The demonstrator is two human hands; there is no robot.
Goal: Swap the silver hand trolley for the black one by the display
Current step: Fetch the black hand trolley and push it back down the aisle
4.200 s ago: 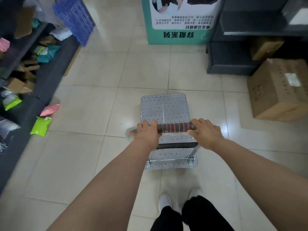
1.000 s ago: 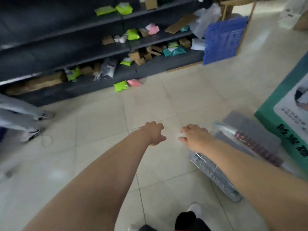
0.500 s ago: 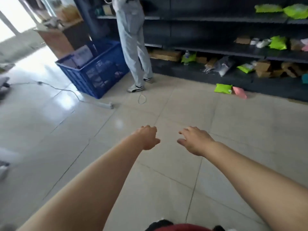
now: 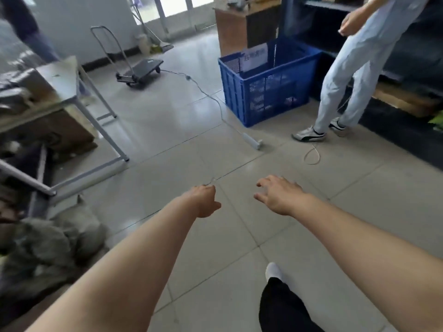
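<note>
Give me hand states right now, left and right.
Left hand: loosely curled, holding nothing.
Right hand: open, fingers spread, holding nothing.

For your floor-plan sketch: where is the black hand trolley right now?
In the head view, the black hand trolley stands far ahead, upper left, beyond the blue crate, near the back wall.

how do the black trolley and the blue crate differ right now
The black trolley is low and flat with an upright metal handle and wheels; the blue crate is a tall box with perforated walls and no visible wheels. The trolley's deck looks bare, while the crate has a paper sheet and other contents inside. The trolley stands farther back, left of the crate. Both rest on the tiled floor, untouched by either hand.
</note>
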